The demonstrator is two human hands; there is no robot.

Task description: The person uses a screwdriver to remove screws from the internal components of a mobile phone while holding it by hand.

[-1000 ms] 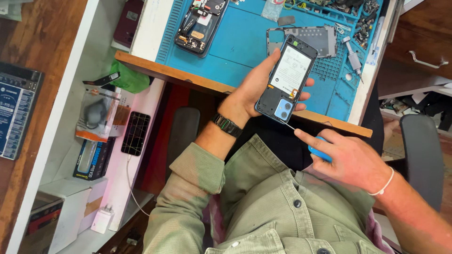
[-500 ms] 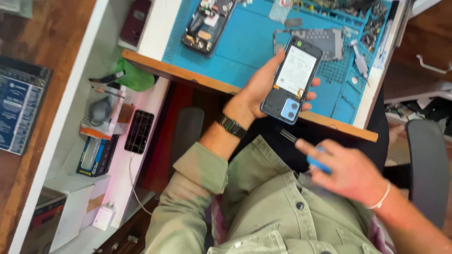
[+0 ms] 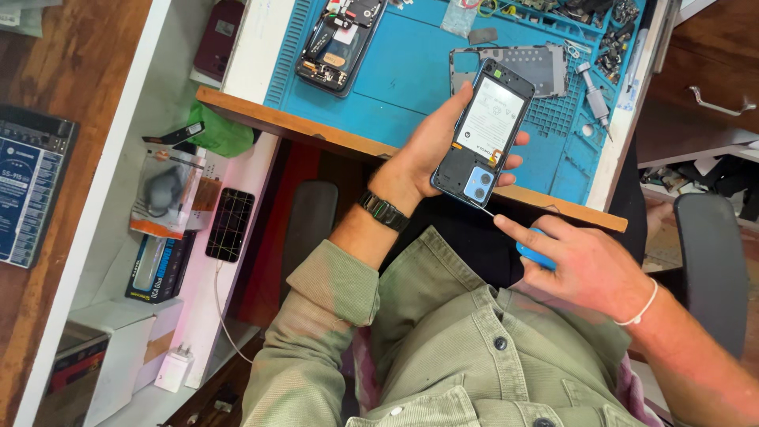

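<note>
The left hand [image 3: 427, 154] wraps around an open phone [image 3: 484, 134] and holds it just above the front edge of the blue mat [image 3: 411, 71]. The right hand [image 3: 581, 265] pinches a blue tool [image 3: 534, 255], with its thin tip close to the phone's bottom corner.

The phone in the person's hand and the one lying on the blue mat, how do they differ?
The held phone is gripped upright in the left hand, while the phone on the mat lies flat, untouched. The held phone shows a pale inner panel and blue camera block; the other shows dark, mixed parts. Both are opened. The right hand holds a blue-handled tool.
</note>
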